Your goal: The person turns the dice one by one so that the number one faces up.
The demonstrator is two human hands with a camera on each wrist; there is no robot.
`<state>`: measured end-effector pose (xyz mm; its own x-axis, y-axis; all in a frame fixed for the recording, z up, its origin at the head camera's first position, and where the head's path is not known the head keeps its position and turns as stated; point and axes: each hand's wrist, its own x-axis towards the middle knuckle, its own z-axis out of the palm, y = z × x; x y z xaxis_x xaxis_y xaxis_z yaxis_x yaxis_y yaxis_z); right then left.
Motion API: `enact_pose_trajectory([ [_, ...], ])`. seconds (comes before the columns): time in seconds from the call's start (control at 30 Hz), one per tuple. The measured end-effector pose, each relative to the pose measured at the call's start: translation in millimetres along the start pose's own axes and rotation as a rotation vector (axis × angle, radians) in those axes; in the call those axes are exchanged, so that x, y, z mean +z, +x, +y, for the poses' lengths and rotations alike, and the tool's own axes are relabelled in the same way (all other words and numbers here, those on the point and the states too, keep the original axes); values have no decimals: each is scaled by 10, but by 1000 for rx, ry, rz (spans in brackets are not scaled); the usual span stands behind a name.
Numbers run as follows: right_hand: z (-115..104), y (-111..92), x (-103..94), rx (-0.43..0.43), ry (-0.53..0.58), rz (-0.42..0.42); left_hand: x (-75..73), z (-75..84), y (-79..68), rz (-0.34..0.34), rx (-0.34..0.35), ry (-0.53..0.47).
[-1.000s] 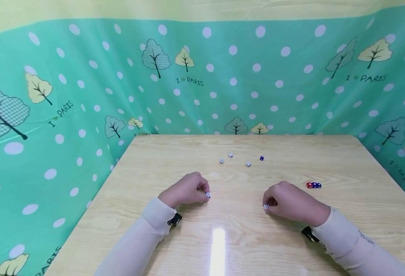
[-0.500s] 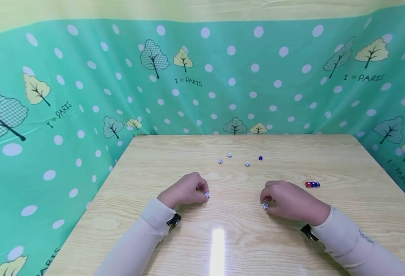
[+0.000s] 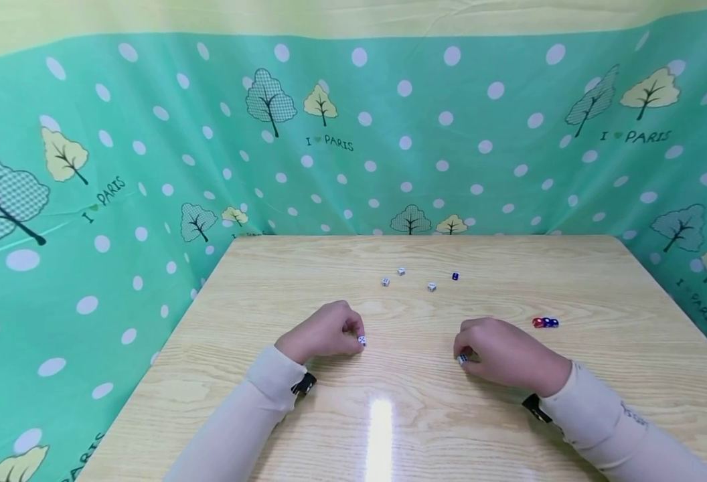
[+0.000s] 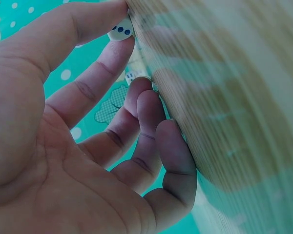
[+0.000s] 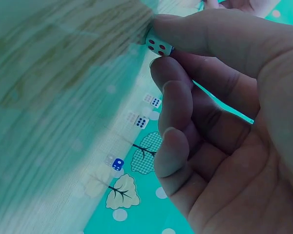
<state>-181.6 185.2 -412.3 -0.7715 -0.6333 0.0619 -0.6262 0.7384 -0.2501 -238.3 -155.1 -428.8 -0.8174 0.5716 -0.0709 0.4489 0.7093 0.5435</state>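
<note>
White left die (image 3: 362, 340), pinched by the left hand (image 3: 323, 331), and right die (image 3: 462, 359), by the right hand (image 3: 507, 353), near the table (image 3: 305, 271): positioning, I judge, next needing steady fingers (image 4: 119, 52).

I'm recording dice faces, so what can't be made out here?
Head view: pip count of the red die, too small.
Head view: the rest of both sleeves, cut off by the bottom edge.
Left wrist view: part of the left-held die, hidden by the left hand.
Right wrist view: part of the right-held die, hidden by the right hand.
</note>
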Motion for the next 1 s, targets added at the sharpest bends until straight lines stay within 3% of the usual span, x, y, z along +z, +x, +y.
enact_pose_trajectory([
  [0.3, 6, 8, 39, 19, -9, 24, 1, 0, 4, 3, -3, 10],
  [0.6, 28, 12, 43, 59, 56, 5, -11, 13, -3, 0, 1, -14],
  [1.0, 52, 10, 35, 87, 65, -27, 1, 1, 6, 1, -10, -8],
])
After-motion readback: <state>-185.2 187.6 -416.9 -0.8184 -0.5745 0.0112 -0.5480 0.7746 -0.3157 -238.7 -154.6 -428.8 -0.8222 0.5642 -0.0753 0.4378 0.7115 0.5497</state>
